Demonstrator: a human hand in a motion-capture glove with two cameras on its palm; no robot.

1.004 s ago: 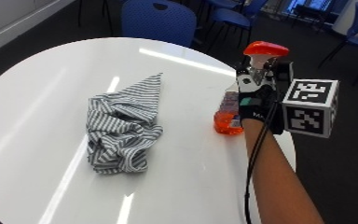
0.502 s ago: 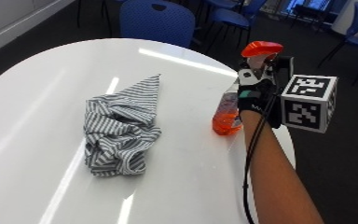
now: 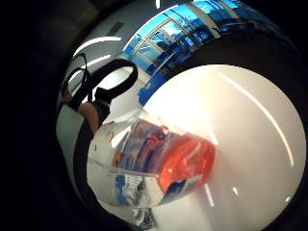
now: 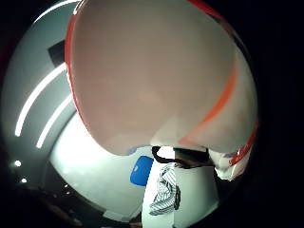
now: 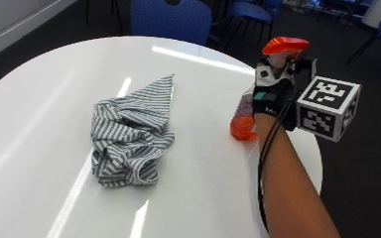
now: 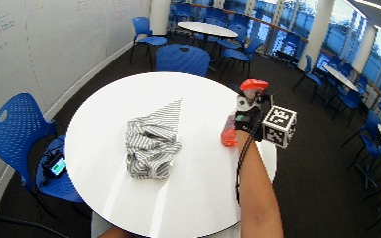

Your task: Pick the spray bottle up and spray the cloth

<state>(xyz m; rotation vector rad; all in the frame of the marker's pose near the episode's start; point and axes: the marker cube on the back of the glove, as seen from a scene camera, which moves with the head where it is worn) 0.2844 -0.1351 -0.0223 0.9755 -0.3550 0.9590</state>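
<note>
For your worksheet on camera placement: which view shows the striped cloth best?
The outside view: the whole cloth lies crumpled on the table. The wide outside view shows it smaller; the thumb side palm view shows it tiny; the little finger side view shows none.

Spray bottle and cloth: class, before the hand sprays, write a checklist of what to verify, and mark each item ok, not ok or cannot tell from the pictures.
1. Right hand grips the spray bottle: ok, its fingers wrap the neck below the red trigger head.
2. Bottle holds liquid: ok, orange liquid fills its base.
3. Bottle lifted off the white table: cannot tell, its base looks at or just above the surface.
4. Nozzle aimed at the striped cloth: cannot tell from these views.
5. Cloth within range: ok, it lies bunched on the table beside the bottle, apart from it.
6. Finger on the trigger: cannot tell.
</note>
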